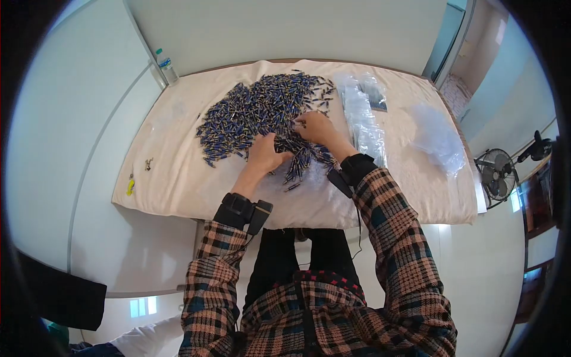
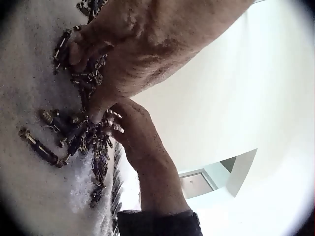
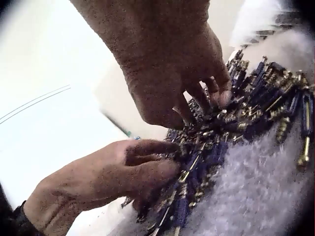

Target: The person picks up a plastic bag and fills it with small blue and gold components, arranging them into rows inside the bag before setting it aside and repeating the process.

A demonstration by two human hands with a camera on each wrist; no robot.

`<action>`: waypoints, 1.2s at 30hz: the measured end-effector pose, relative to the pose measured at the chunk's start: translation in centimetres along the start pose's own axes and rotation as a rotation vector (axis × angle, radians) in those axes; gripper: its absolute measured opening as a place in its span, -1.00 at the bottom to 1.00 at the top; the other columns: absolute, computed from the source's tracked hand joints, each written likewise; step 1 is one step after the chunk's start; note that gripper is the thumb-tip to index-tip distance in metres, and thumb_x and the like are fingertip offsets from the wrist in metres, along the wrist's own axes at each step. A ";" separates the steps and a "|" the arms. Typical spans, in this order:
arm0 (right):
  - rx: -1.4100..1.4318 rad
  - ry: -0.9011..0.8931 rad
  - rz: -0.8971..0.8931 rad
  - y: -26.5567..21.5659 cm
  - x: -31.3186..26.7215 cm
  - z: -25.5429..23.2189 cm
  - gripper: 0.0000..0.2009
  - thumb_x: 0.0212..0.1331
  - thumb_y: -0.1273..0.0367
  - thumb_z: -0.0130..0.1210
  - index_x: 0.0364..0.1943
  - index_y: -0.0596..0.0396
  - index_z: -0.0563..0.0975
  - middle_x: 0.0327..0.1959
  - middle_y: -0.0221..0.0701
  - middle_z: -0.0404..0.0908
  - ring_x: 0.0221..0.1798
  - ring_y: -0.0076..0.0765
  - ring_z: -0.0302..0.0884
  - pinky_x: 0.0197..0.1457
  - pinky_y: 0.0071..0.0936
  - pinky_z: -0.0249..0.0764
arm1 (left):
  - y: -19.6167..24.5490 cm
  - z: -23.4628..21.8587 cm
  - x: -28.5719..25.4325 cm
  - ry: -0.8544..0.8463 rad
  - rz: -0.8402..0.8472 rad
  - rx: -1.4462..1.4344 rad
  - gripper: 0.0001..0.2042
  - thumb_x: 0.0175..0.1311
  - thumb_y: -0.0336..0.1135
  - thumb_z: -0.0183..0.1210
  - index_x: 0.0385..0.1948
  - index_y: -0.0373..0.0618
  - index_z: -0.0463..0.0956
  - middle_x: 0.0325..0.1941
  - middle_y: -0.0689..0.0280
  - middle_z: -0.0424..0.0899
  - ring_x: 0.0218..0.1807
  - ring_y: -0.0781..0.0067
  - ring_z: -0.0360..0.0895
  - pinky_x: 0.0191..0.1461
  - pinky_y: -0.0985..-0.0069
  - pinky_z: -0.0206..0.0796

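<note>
A heap of small dark-blue pieces with brass-coloured screw shafts (image 1: 256,104) covers the middle of the cloth-covered table. My left hand (image 1: 264,156) reaches into the near side of the heap, thumb and fingers apart. Loose pieces lie beneath and around it in the left wrist view. To its right, my right hand (image 1: 315,128) has its fingertips down among the pieces. In the right wrist view its fingers (image 3: 196,96) are spread, with gaps between them, and the pieces hide their tips. A looser cluster of pieces (image 1: 303,160) lies between and just below the hands.
Right of the heap lie clear plastic packets (image 1: 361,116) in a row, and beyond them a crumpled clear bag (image 1: 439,140). A water bottle (image 1: 166,66) stands at the back left corner. A yellow-green item (image 1: 131,185) lies near the left edge; a fan (image 1: 497,172) stands off the right side.
</note>
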State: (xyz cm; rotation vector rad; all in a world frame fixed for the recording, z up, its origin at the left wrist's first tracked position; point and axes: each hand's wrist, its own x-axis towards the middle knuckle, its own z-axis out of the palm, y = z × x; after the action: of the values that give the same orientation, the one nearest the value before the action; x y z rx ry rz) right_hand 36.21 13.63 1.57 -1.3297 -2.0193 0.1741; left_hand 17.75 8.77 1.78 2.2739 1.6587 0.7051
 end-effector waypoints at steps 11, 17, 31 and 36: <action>0.008 -0.149 -0.230 -2.5 -5.9 -0.5 -0.68 -0.22 0.43 0.12 -0.24 0.11 0.59 -0.33 -0.06 0.55 -0.25 0.12 0.53 -0.12 -0.10 0.47 | 1.3 1.1 -1.7 -0.094 0.211 -0.155 -0.48 -0.28 -0.12 0.43 -0.23 -0.19 0.50 -0.29 0.09 0.63 -0.18 0.01 0.55 -0.10 0.27 0.36; 0.300 0.036 0.004 -4.4 -9.4 -0.8 -0.72 -0.23 0.51 0.17 -0.30 0.20 0.58 -0.40 -0.13 0.60 -0.35 -0.03 0.56 -0.23 -0.29 0.47 | 1.3 2.6 -3.5 -0.012 0.208 -0.307 -0.66 -0.15 -0.33 0.37 -0.31 -0.19 0.48 -0.45 0.19 0.62 -0.47 0.23 0.58 -0.40 0.40 0.38; 0.634 0.191 0.138 -3.6 -12.0 -0.4 -0.77 -0.10 0.46 0.17 -0.27 0.21 0.57 -0.40 -0.16 0.62 -0.34 -0.26 0.60 -0.21 -0.44 0.47 | 2.2 -0.3 -4.1 -0.295 -0.038 -0.723 -0.89 0.13 -0.41 0.19 -0.37 -0.23 0.52 -0.58 0.42 0.54 -0.71 0.73 0.34 -0.69 0.73 0.11; 0.554 0.279 0.148 -4.1 -12.2 -1.0 -0.70 -0.07 0.41 0.14 -0.18 0.20 0.55 -0.28 -0.14 0.61 -0.22 -0.21 0.59 -0.09 -0.41 0.45 | 1.9 -0.8 -3.3 -0.287 -0.055 -0.717 -0.89 0.19 -0.40 0.16 -0.34 -0.24 0.52 -0.62 0.46 0.50 -0.73 0.77 0.28 -0.68 0.77 0.11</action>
State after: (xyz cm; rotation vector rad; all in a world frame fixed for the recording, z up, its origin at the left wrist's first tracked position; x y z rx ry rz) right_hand 36.51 1.18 -1.61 -1.0726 -1.4913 0.5416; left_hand 18.14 4.93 2.60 1.7092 1.0912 0.7594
